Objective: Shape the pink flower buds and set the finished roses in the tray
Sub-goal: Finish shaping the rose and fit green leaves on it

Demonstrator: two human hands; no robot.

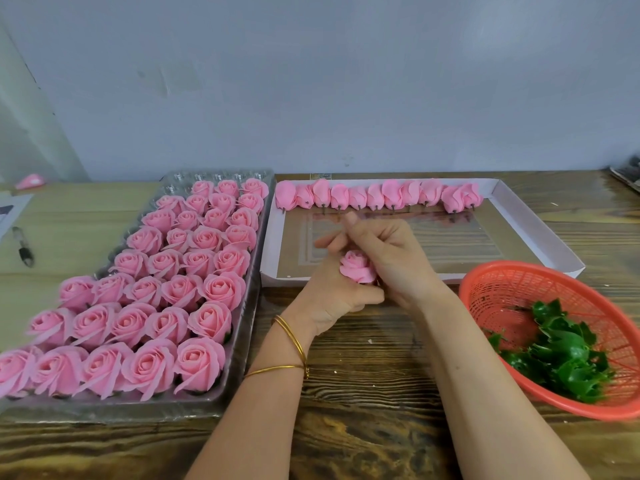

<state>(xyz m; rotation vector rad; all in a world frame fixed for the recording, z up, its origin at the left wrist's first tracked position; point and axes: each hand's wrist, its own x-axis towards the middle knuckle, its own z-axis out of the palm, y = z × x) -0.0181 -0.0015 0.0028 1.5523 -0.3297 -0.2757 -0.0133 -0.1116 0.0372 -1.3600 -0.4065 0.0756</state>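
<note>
- A craft workshop: a worn brown wooden bench point(363, 358) against a bare grey wall point(346, 81).
- Left, a clear plastic blister tray point(221, 176) holds rows of matching pink roses point(149, 367).
- Right, a red plastic mesh basket point(485, 289) of green leaf parts point(561, 355).

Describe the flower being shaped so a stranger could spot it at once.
Find the shallow white box right of centre on the wooden table, then its near edge. There the left hand and right hand close around one pink bud. It alone is hand-held; all other flowers sit in the box's far row or the clear tray.
</note>
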